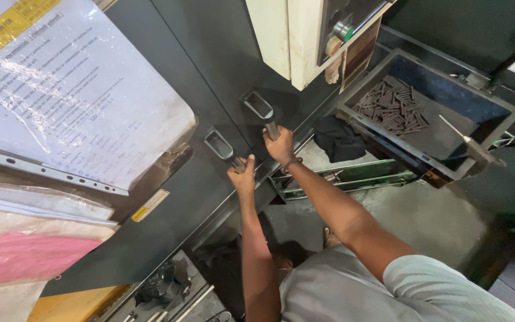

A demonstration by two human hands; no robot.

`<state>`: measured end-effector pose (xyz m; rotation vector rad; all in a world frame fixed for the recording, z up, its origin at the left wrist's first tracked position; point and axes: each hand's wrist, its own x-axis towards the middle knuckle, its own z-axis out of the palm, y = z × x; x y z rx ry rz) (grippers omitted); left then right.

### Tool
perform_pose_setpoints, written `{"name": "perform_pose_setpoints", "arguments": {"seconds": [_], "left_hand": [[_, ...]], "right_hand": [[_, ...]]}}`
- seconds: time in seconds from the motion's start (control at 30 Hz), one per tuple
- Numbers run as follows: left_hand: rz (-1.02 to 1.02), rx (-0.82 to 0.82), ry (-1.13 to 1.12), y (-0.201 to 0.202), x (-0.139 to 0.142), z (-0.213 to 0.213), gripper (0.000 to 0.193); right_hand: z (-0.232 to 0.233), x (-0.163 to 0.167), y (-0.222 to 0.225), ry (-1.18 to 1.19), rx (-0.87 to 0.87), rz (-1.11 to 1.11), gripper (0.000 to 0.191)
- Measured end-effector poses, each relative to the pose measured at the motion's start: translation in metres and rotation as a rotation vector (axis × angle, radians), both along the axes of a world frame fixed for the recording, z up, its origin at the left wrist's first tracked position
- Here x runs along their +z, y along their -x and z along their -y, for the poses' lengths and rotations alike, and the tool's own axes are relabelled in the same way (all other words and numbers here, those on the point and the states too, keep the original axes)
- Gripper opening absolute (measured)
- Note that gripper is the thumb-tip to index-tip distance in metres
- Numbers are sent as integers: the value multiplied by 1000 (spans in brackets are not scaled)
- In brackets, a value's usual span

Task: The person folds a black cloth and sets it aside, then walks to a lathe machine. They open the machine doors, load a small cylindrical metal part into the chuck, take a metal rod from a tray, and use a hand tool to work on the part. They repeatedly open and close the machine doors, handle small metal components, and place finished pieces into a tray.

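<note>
From the head camera, both arms reach up to a dark machine front (168, 77) with two sliding doors. The left hand (243, 176) is closed around the lower end of the left door handle (223, 148), a metal bar standing off the left door near its inner edge. The right hand (281, 145) is wrapped the same way around the lower end of the right door handle (262, 113), just across the seam between the doors. The two handles sit near each other, one on each side of that seam.

On the left door hangs a plastic-covered instruction sheet (73, 89), with a pink sheet in a sleeve (25, 256) below it. A cream control box (305, 36) juts out above the right hand. To the right, a dark tray (484, 110) holds a heap of small dark metal rods (391, 107), and a black cloth (338, 138) lies by its near corner.
</note>
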<state>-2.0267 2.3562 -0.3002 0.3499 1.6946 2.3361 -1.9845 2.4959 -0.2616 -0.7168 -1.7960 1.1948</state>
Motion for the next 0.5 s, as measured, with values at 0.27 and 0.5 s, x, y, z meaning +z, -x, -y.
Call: {"name": "perform_pose_setpoints", "arguments": {"seconds": [0.27, 0.5], "left_hand": [[78, 38, 41, -1, 4, 0, 28], [3, 2, 12, 0, 4, 1, 31]], "right_hand": [[1, 1, 0, -5, -1, -25, 29], [0, -2, 1, 17, 5, -7, 29]]}}
